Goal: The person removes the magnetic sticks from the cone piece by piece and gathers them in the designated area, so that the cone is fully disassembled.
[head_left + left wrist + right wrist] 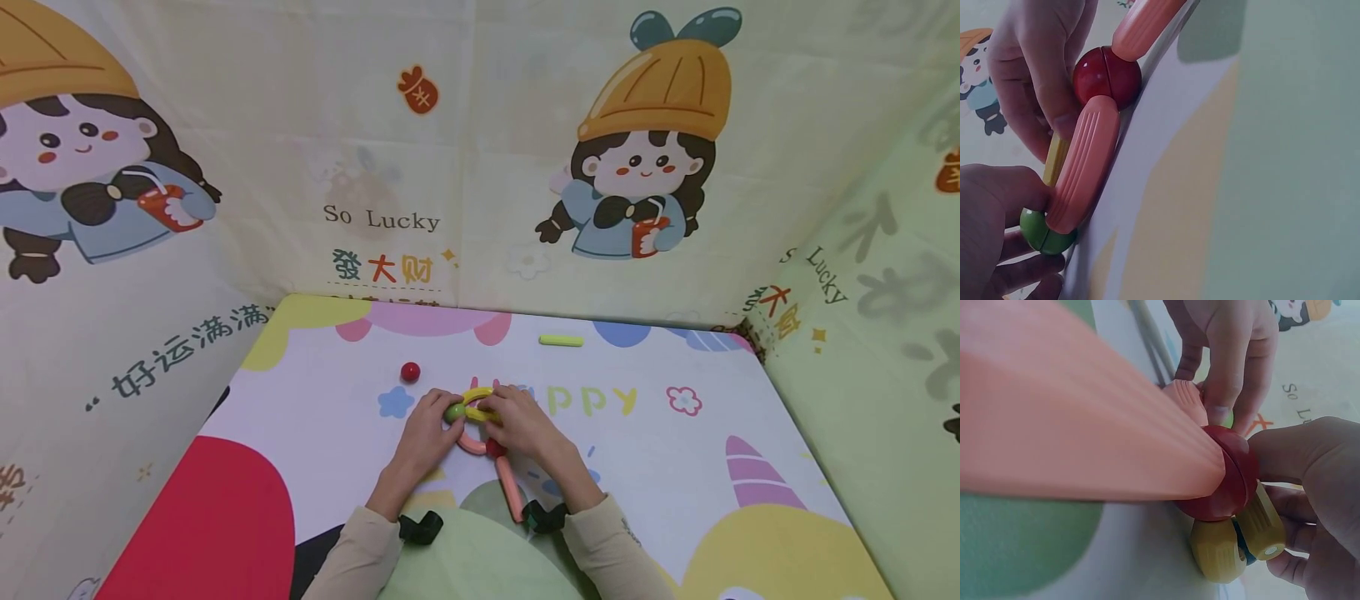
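left hand (429, 433) grips the green ball (454, 412); right hand (525, 427) pinches the yellow rods (476, 412), the assembly (472, 445) being at mid worktop (337, 433). judged light, rigid, slightly slippery; hold ball and rod close to each joint.

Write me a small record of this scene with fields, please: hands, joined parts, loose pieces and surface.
Left hand: holds the green ball
Right hand: grips the yellow bars
Joined parts: curved pink bar and straight pink bar, both meeting the grooved red ball
Loose pieces: plain-looking red ball beyond the left hand; yellow-green bar near the far edge
Surface: printed tabletop
Unclear: whether the yellow bars are fixed to the green ball
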A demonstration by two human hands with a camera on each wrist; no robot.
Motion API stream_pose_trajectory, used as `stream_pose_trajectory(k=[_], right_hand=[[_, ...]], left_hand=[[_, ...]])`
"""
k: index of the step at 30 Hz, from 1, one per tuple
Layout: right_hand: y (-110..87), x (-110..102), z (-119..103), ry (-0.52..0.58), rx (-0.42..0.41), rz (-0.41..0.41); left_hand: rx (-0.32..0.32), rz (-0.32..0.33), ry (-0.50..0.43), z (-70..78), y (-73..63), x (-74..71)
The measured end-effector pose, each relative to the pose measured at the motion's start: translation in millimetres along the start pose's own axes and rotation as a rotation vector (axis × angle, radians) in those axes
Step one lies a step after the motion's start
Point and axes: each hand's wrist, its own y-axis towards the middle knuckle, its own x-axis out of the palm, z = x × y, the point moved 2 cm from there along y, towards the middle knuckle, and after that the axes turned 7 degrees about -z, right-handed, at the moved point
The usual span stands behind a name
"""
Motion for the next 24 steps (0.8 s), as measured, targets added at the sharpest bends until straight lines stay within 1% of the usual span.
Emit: stream_pose_trajectory(k=[4,11,14,19,24], right_hand=[[-0.6,0.7,1.0,0.003,-0.021,0.009],[-1.8,-0.6,2.1,-0.015,-0.007,0.008],[-3.6,-3.3,3.2,-0.029,0.007,0.012],[-5.9,-10.1,7.3,-0.026,0.044,0.035],[-5.9,-16.0,14.3,-0.03,0.079,0.059]], left_hand=[[-0.006,-0.003,0.0,-0.7,0.0,0.9],[-0.012,-0.004,-0.005,-1.1,-0.2,2.4],[-0.012,-0.001,-0.012,-0.3,-0.2,1.7],[0.009,0.012,-0.015,1.1,-0.7,0.5],[0.009,0.006,-0.011,1.8,-0.6,0.2]])
